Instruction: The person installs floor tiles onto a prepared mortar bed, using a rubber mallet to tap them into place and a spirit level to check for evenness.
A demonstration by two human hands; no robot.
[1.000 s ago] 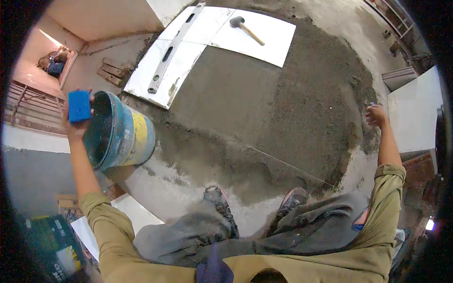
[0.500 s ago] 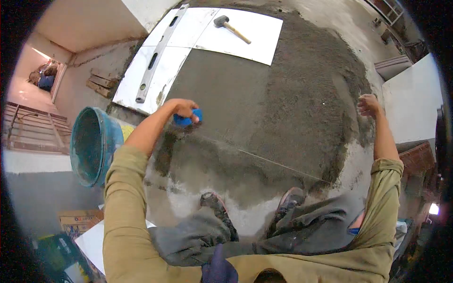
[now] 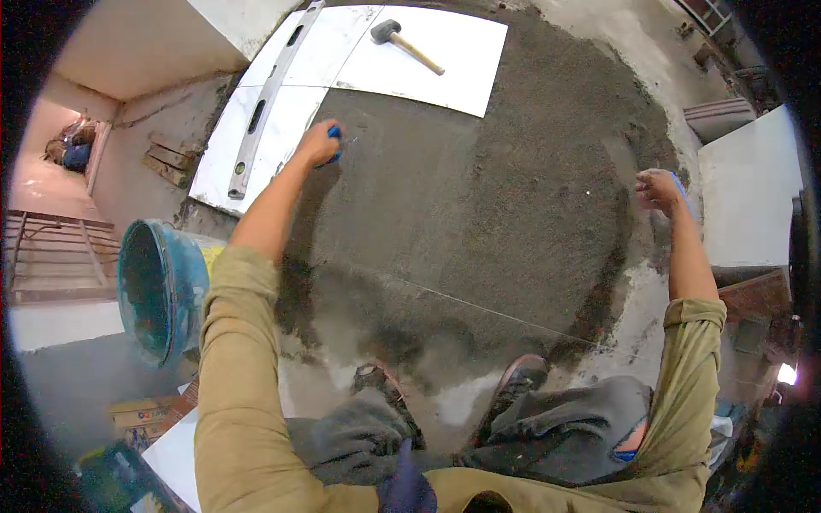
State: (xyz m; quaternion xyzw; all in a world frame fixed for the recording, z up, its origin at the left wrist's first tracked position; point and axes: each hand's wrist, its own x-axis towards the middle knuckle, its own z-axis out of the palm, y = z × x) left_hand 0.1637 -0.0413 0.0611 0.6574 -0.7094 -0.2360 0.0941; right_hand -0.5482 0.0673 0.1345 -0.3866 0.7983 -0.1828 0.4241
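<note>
My left hand (image 3: 318, 144) is closed around a small blue block-like object (image 3: 334, 144), mostly covered by the fingers. It is over the smoothed grey mortar bed (image 3: 402, 197), beside the edge of the white tiles (image 3: 295, 128). On the right, my right hand (image 3: 658, 190) has its fingers curled together over the mortar's outer edge. A strip of blue shows along the back of that hand; I cannot tell what its fingers hold. A thin pale string (image 3: 479, 305) runs slantwise across the mortar in front of my feet.
A spirit level (image 3: 256, 115) lies along the left tiles, and a rubber mallet (image 3: 409, 47) rests on the far tile. The blue bucket (image 3: 150, 291) stands at the left. My shoes (image 3: 385, 385) are at the mortar's near edge. A white panel (image 3: 744, 192) is at the right.
My left hand has moved away from me with the blue object, up toward the tile edge. My right hand has shifted slightly and turned. The view has tilted a little.
</note>
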